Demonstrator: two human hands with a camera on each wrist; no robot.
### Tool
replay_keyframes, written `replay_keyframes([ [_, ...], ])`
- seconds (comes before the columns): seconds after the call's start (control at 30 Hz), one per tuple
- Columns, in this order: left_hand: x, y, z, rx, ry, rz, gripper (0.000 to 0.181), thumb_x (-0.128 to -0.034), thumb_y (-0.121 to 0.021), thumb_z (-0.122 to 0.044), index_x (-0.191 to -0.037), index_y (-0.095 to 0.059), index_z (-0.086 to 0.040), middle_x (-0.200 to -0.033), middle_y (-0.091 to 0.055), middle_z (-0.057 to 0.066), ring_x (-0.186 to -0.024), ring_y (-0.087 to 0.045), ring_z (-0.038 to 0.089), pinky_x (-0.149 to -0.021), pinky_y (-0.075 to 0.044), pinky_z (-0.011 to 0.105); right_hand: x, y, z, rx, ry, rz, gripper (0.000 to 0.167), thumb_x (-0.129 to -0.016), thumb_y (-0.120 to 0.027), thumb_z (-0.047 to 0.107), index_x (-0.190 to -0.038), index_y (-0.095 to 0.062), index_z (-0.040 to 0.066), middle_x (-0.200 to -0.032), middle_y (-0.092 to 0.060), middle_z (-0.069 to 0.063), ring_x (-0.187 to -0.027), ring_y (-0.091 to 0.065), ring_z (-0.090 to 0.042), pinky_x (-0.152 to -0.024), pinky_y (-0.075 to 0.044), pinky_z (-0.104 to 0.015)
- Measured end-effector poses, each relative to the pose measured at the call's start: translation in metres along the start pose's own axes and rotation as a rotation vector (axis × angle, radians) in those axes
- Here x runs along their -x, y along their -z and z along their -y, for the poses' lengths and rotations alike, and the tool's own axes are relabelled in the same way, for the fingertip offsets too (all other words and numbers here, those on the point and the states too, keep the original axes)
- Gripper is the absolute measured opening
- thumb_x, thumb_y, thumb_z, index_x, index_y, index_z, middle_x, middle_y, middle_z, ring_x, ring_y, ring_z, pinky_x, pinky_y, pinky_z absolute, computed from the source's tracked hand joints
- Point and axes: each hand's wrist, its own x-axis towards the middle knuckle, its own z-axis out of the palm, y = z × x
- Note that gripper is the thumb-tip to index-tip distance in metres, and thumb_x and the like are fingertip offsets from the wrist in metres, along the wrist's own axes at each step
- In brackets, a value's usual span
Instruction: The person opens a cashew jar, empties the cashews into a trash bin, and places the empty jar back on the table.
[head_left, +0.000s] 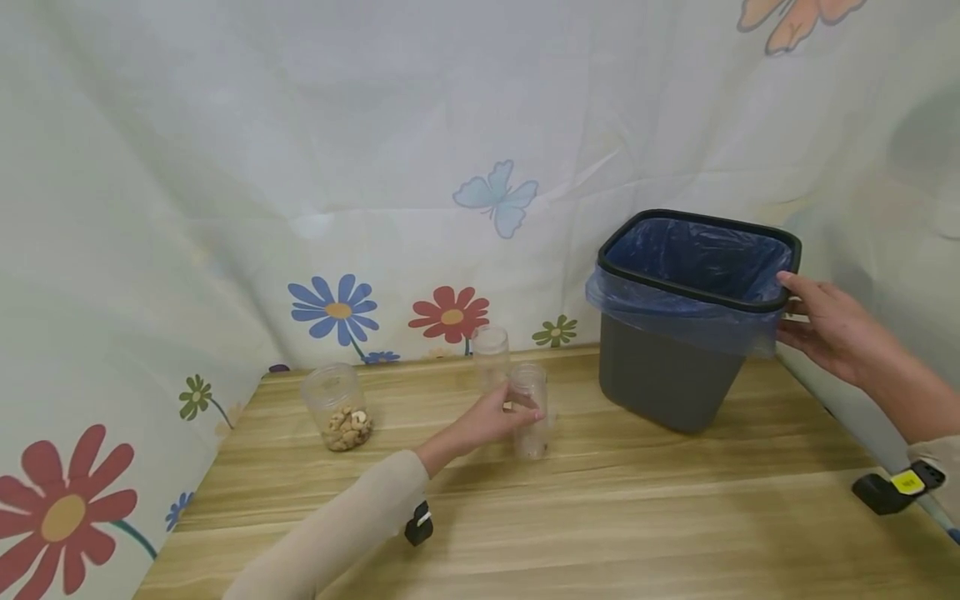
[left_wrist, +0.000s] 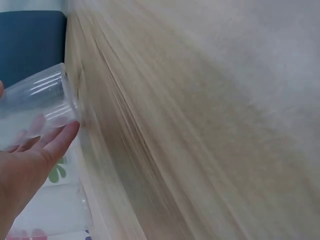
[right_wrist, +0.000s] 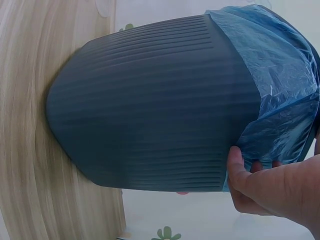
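Observation:
My left hand [head_left: 498, 417] holds a clear plastic jar [head_left: 532, 442] near its upper half, and the jar stands upright on the table. In the left wrist view the fingers [left_wrist: 62, 140] lie along one side of the jar [left_wrist: 42, 95], with a bit of thumb at the frame's edge. My right hand [head_left: 832, 329] grips the dark grey trash bin [head_left: 660, 375] at its right rim, thumb on top. Blue liner film [right_wrist: 280, 65] is folded over the bin's rim, and in the right wrist view the fingers press against its lower edge.
A second clear jar [head_left: 491, 346] stands just behind the held one. Further left is a wider clear jar [head_left: 330, 387] with walnut-like pieces [head_left: 348, 427] in it. The wooden table [head_left: 637, 517] meets a flower-printed curtain [head_left: 375, 167] at its back edge.

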Motion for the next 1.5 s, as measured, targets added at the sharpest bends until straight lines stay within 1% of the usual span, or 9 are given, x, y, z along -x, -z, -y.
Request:
replay_keyframes([
  [0.23, -0.014, 0.003, 0.006, 0.012, -0.051, -0.024, 0.057, -0.0952, -0.074, -0.033, -0.140, -0.048, -0.011, -0.125, -0.063, 0.007, -0.114, -0.063, 0.023, -0.093, -0.055, 0.039, -0.002, 0.000, 0.000, 0.009, -0.006, -0.013, 0.069, -0.106, -0.048, 0.044, -0.155, -0.014, 0.010, -0.125, -0.037, -0.003, -0.090, -0.060, -0.001, -0.078, -0.053, -0.020],
  [0.47, -0.018, 0.010, 0.014, -0.033, -0.070, -0.078, 0.059, -0.0912, -0.079, -0.030, -0.137, -0.050, -0.008, -0.134, -0.059, 0.012, -0.123, -0.061, 0.030, -0.099, -0.052, 0.042, 0.001, -0.004, 0.001, 0.002, -0.005, -0.007, 0.060, -0.107, -0.046, 0.043, -0.152, -0.020, 0.014, -0.124, -0.037, -0.002, -0.091, -0.060, 0.000, -0.079, -0.053, -0.019],
  [0.63, -0.017, 0.014, 0.015, -0.133, -0.108, -0.152, 0.057, -0.0890, -0.081, -0.029, -0.135, -0.056, -0.007, -0.129, -0.062, 0.012, -0.112, -0.062, 0.030, -0.092, -0.053, 0.041, 0.003, -0.005, 0.003, 0.023, -0.014, -0.020, 0.071, -0.107, -0.045, 0.043, -0.158, -0.008, 0.011, -0.126, -0.036, -0.002, -0.093, -0.057, -0.001, -0.078, -0.052, -0.018],
  [0.83, -0.013, 0.017, 0.015, -0.222, -0.057, -0.219, 0.053, -0.0873, -0.083, -0.031, -0.129, -0.060, -0.007, -0.118, -0.067, 0.017, -0.098, -0.062, 0.026, -0.079, -0.051, 0.036, 0.003, -0.005, 0.002, 0.013, -0.024, -0.024, 0.081, -0.107, -0.045, 0.044, -0.161, 0.005, 0.010, -0.126, -0.035, -0.002, -0.095, -0.055, -0.003, -0.079, -0.052, -0.018],
  [1.03, -0.011, 0.022, 0.011, -0.316, 0.007, -0.258, 0.053, -0.0856, -0.084, -0.036, -0.123, -0.063, -0.003, -0.116, -0.070, 0.014, -0.101, -0.064, 0.022, -0.083, -0.055, 0.038, 0.002, -0.003, 0.001, -0.009, -0.014, -0.016, 0.065, -0.107, -0.045, 0.042, -0.156, -0.013, 0.013, -0.124, -0.036, -0.001, -0.089, -0.060, 0.000, -0.079, -0.052, -0.019],
  [1.13, -0.010, 0.026, 0.007, -0.319, 0.039, -0.279, 0.054, -0.0843, -0.084, -0.037, -0.118, -0.066, 0.001, -0.112, -0.070, 0.014, -0.094, -0.062, 0.021, -0.079, -0.054, 0.037, 0.002, -0.004, 0.002, -0.004, -0.019, -0.024, 0.066, -0.107, -0.045, 0.043, -0.156, -0.013, 0.013, -0.124, -0.036, -0.002, -0.090, -0.058, 0.000, -0.079, -0.052, -0.018],
  [1.27, -0.009, 0.028, 0.006, -0.287, 0.077, -0.283, 0.052, -0.0833, -0.085, -0.037, -0.109, -0.067, 0.004, -0.102, -0.068, 0.015, -0.083, -0.054, 0.021, -0.069, -0.047, 0.033, 0.003, -0.004, 0.003, 0.024, -0.035, -0.032, 0.079, -0.107, -0.045, 0.046, -0.160, 0.000, 0.010, -0.128, -0.033, -0.004, -0.100, -0.053, -0.005, -0.079, -0.052, -0.018],
  [1.37, -0.008, 0.029, 0.007, -0.261, 0.094, -0.286, 0.051, -0.0828, -0.086, -0.037, -0.107, -0.067, 0.005, -0.104, -0.068, 0.015, -0.088, -0.059, 0.021, -0.071, -0.051, 0.033, 0.003, -0.003, 0.004, 0.018, -0.049, -0.032, 0.085, -0.106, -0.046, 0.046, -0.161, 0.008, 0.012, -0.129, -0.032, -0.004, -0.113, -0.048, -0.012, -0.080, -0.052, -0.018],
  [1.5, -0.008, 0.031, 0.009, -0.229, 0.087, -0.289, 0.052, -0.0830, -0.086, -0.034, -0.113, -0.068, 0.005, -0.113, -0.070, 0.017, -0.104, -0.066, 0.027, -0.081, -0.056, 0.038, 0.003, 0.001, 0.005, -0.003, -0.068, -0.016, 0.074, -0.105, -0.049, 0.046, -0.160, -0.005, 0.023, -0.128, -0.033, -0.002, -0.114, -0.049, -0.012, -0.081, -0.053, -0.019],
])
